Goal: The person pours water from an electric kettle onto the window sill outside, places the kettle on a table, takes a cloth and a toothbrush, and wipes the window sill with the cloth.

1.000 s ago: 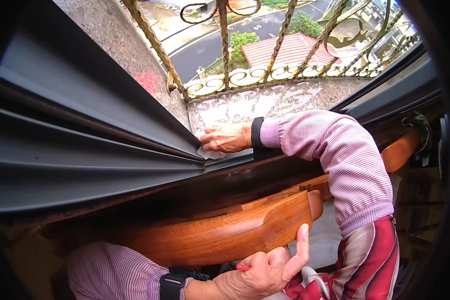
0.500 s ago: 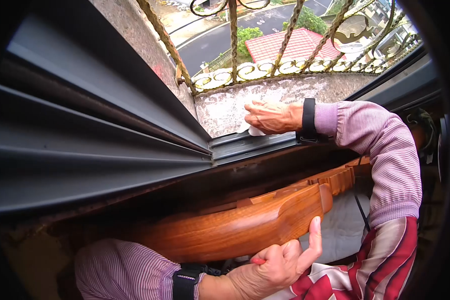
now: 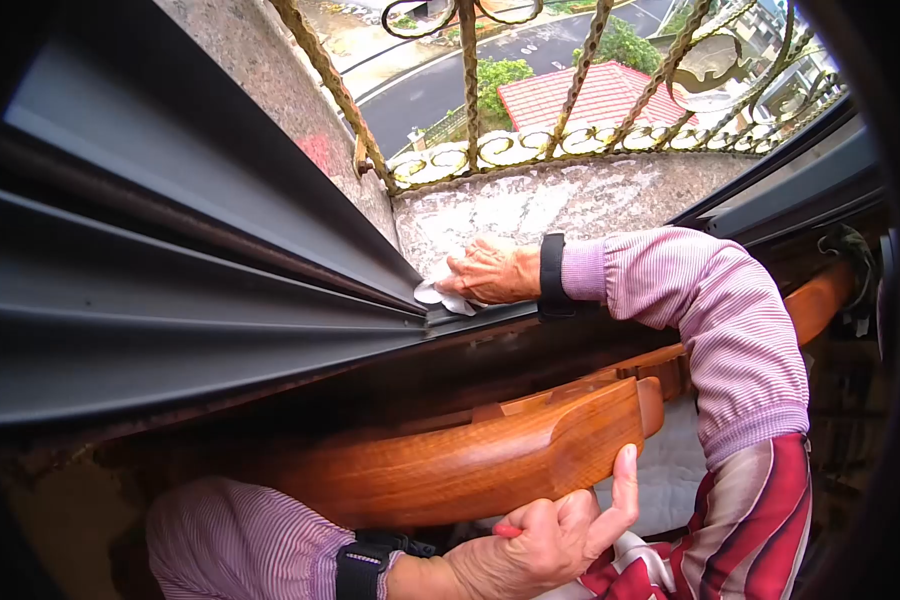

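My right hand (image 3: 490, 270) is closed on a white cloth (image 3: 448, 294), bunched under its fingers. It presses the cloth into the inner corner of the grey window track (image 3: 500, 316), where the sill rail meets the side frame (image 3: 220, 230). Low in the view, my left hand (image 3: 545, 540) is curled with one finger stretched up against the end of a curved wooden armrest (image 3: 450, 455). A small red thing (image 3: 508, 530) pokes out between its curled fingers; its kind does not show.
Beyond the track lies a stone ledge (image 3: 560, 195), bounded by a twisted metal grille (image 3: 470, 90). A red tiled roof (image 3: 590, 95) and a road (image 3: 420, 95) lie far below outside. The wooden armrest stands between my body and the window.
My right hand has slid left along the track with the cloth, reaching the corner. My left hand stays at the armrest with hardly any shift.
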A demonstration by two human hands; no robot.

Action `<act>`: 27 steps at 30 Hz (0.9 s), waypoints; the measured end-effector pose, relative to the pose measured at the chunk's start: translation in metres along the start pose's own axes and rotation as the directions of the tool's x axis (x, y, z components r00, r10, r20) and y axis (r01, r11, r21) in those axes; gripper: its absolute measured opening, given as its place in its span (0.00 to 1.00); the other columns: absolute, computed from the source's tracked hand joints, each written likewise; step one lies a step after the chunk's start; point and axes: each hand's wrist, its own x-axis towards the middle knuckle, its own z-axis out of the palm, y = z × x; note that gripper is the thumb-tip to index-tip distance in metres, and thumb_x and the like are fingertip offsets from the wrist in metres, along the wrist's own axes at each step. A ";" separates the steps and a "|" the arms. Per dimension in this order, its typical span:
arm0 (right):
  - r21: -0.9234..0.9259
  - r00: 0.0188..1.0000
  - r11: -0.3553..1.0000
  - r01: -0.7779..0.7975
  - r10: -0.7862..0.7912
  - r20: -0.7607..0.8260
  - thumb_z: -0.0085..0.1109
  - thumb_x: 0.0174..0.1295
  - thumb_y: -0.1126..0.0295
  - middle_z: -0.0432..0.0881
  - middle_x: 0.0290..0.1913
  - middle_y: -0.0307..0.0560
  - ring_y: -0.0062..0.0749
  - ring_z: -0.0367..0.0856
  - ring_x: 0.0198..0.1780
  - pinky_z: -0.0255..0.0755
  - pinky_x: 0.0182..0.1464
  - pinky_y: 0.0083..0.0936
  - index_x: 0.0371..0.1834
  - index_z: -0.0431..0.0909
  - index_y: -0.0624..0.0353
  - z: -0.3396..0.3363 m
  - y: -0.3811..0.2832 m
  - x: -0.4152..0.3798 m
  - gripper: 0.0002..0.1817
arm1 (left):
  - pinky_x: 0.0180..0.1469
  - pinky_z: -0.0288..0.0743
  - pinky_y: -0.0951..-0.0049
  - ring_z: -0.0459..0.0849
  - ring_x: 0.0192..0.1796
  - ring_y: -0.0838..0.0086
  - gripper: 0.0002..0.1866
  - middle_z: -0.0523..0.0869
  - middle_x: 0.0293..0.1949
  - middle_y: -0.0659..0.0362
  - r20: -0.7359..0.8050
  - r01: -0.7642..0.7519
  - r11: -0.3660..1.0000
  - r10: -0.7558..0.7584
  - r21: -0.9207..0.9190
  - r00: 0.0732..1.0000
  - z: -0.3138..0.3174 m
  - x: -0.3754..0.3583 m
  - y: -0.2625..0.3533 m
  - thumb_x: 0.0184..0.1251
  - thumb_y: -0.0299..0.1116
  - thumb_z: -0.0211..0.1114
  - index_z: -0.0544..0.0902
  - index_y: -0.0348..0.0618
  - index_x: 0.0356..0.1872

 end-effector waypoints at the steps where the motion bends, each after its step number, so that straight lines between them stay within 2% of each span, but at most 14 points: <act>1: -0.044 0.999 0.999 0.031 -0.032 -0.029 0.41 0.68 0.62 0.69 0.59 0.65 0.56 0.75 0.56 0.63 0.63 0.54 0.68 0.61 0.44 0.001 0.006 -0.011 0.24 | 0.19 0.58 0.77 0.64 0.20 0.79 0.20 0.78 0.43 0.55 -0.011 0.013 1.000 -0.013 -0.025 1.000 0.001 -0.001 0.001 0.53 0.32 0.53 0.80 0.32 0.45; 5: -0.069 0.996 0.997 -0.018 0.012 -0.089 0.46 0.65 0.62 0.76 0.44 0.58 0.49 0.80 0.41 0.71 0.50 0.47 0.48 0.75 0.52 -0.004 0.025 -0.056 0.13 | 0.18 0.57 0.76 0.65 0.20 0.78 0.17 0.79 0.49 0.52 -0.031 -0.028 0.999 0.027 -0.042 0.999 0.005 0.000 0.002 0.51 0.30 0.54 0.82 0.31 0.40; 7: -0.303 0.988 0.951 -0.062 0.103 0.119 0.50 0.62 0.63 0.76 0.40 0.58 0.48 0.80 0.33 0.73 0.43 0.46 0.38 0.74 0.54 -0.022 0.037 -0.074 0.09 | 0.17 0.57 0.76 0.65 0.20 0.77 0.16 0.79 0.50 0.51 -0.031 -0.060 0.998 0.060 0.018 0.998 0.007 -0.001 0.002 0.49 0.29 0.55 0.82 0.30 0.37; 9: -0.148 0.932 0.950 -0.274 0.300 0.205 0.52 0.59 0.66 0.75 0.37 0.59 0.48 0.79 0.27 0.74 0.36 0.44 0.36 0.72 0.58 -0.060 0.045 -0.082 0.08 | 0.16 0.56 0.75 0.65 0.20 0.77 0.15 0.78 0.53 0.50 0.006 -0.099 0.993 0.099 0.063 0.995 0.006 -0.001 0.003 0.48 0.28 0.55 0.82 0.29 0.35; 11: 0.171 0.958 0.957 -0.237 0.259 -0.121 0.51 0.55 0.72 0.74 0.35 0.57 0.48 0.80 0.34 0.75 0.35 0.39 0.42 0.73 0.61 -0.083 0.045 -0.094 0.12 | 0.16 0.55 0.75 0.65 0.21 0.76 0.15 0.78 0.53 0.50 -0.017 -0.068 0.997 0.069 0.035 0.997 0.006 0.000 0.004 0.48 0.28 0.55 0.82 0.28 0.34; 12: -0.067 0.987 0.990 -0.121 0.112 -0.114 0.51 0.56 0.71 0.74 0.36 0.56 0.47 0.80 0.35 0.75 0.36 0.38 0.43 0.74 0.59 -0.084 0.053 -0.093 0.12 | 0.16 0.55 0.75 0.65 0.21 0.76 0.15 0.78 0.53 0.50 -0.025 -0.057 0.998 0.058 0.022 0.998 0.007 0.000 0.004 0.48 0.28 0.55 0.82 0.28 0.34; 15: -0.278 0.967 0.959 -0.047 -0.026 -0.254 0.51 0.60 0.67 0.75 0.35 0.50 0.38 0.78 0.36 0.73 0.37 0.31 0.44 0.75 0.59 -0.048 0.070 -0.079 0.12 | 0.16 0.55 0.75 0.65 0.21 0.77 0.15 0.78 0.53 0.50 -0.071 0.019 0.998 -0.023 -0.056 0.997 0.009 -0.001 0.007 0.48 0.28 0.55 0.82 0.27 0.34; 16: 0.025 0.955 0.998 -0.065 0.070 -0.289 0.51 0.61 0.66 0.75 0.33 0.51 0.36 0.78 0.35 0.73 0.36 0.30 0.46 0.74 0.59 -0.035 0.065 -0.074 0.13 | 0.17 0.55 0.75 0.65 0.20 0.77 0.15 0.78 0.54 0.50 -0.052 0.000 0.999 -0.002 -0.037 0.999 0.009 -0.001 0.007 0.48 0.28 0.55 0.82 0.27 0.35; 18: 0.622 0.900 0.783 0.017 0.259 -0.350 0.52 0.63 0.66 0.75 0.30 0.52 0.32 0.77 0.33 0.71 0.35 0.30 0.50 0.72 0.59 -0.034 0.035 -0.059 0.14 | 0.17 0.55 0.75 0.64 0.20 0.77 0.16 0.78 0.54 0.51 -0.008 -0.035 0.999 0.035 -0.003 0.999 0.005 0.000 0.004 0.49 0.28 0.55 0.81 0.28 0.38; 20: 0.574 0.919 0.817 0.047 0.190 -0.346 0.51 0.61 0.70 0.75 0.36 0.54 0.39 0.78 0.35 0.73 0.37 0.33 0.52 0.70 0.58 -0.044 0.005 -0.042 0.15 | 0.18 0.56 0.76 0.64 0.20 0.77 0.18 0.79 0.45 0.54 -0.126 0.064 0.997 -0.069 -0.038 0.990 0.018 -0.003 0.017 0.51 0.30 0.54 0.81 0.30 0.42; 21: 0.378 0.879 0.905 0.193 0.012 -0.477 0.51 0.60 0.73 0.74 0.38 0.54 0.43 0.78 0.36 0.73 0.38 0.34 0.53 0.69 0.57 -0.041 0.000 -0.030 0.17 | 0.19 0.56 0.76 0.64 0.20 0.78 0.19 0.78 0.40 0.56 -0.112 0.059 0.998 -0.062 -0.027 0.992 0.017 -0.003 0.016 0.51 0.31 0.54 0.80 0.32 0.44; 23: 0.377 0.965 0.899 0.223 -0.148 -0.216 0.51 0.56 0.75 0.72 0.42 0.52 0.45 0.76 0.42 0.73 0.45 0.36 0.52 0.71 0.54 -0.043 -0.014 -0.018 0.18 | 0.20 0.56 0.77 0.63 0.20 0.79 0.21 0.74 0.30 0.60 -0.008 -0.004 1.000 0.004 0.022 1.000 0.006 -0.001 0.009 0.53 0.32 0.53 0.79 0.34 0.48; 25: -0.114 0.911 0.939 0.325 -0.343 -0.227 0.50 0.55 0.69 0.69 0.42 0.44 0.37 0.71 0.49 0.69 0.48 0.35 0.47 0.74 0.50 0.000 -0.010 0.011 0.15 | 0.21 0.56 0.77 0.63 0.21 0.79 0.22 0.70 0.25 0.63 0.108 -0.043 0.999 0.040 0.023 0.993 0.000 -0.002 0.005 0.53 0.33 0.52 0.78 0.35 0.50; 27: -0.078 0.933 0.955 0.287 -0.297 -0.204 0.50 0.56 0.68 0.69 0.44 0.44 0.35 0.69 0.52 0.68 0.48 0.35 0.47 0.76 0.49 -0.014 -0.017 0.008 0.15 | 0.21 0.56 0.77 0.63 0.21 0.80 0.22 0.68 0.25 0.64 0.126 0.003 1.000 0.001 -0.027 0.992 -0.001 -0.005 0.008 0.53 0.34 0.52 0.78 0.36 0.50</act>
